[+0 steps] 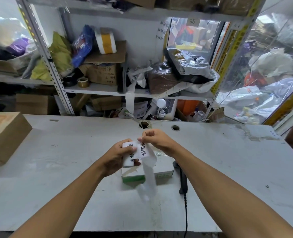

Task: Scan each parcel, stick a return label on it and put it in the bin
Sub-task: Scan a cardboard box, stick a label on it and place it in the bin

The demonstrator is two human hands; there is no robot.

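Observation:
My left hand grips a white roll of return labels above the middle of the table. My right hand pinches the top edge of one label printed with black characters, partly peeled off the roll. A strip of empty backing paper hangs down from the roll. Under my hands lies a small white and green box parcel, flat on the table. A black handheld scanner with a cord lies just right of the parcel.
A brown cardboard box sits at the table's left edge. Behind the table stand metal shelves crowded with boxes, bags and tape rolls. Two cable holes are in the tabletop's far side. Piled bagged parcels fill the right background.

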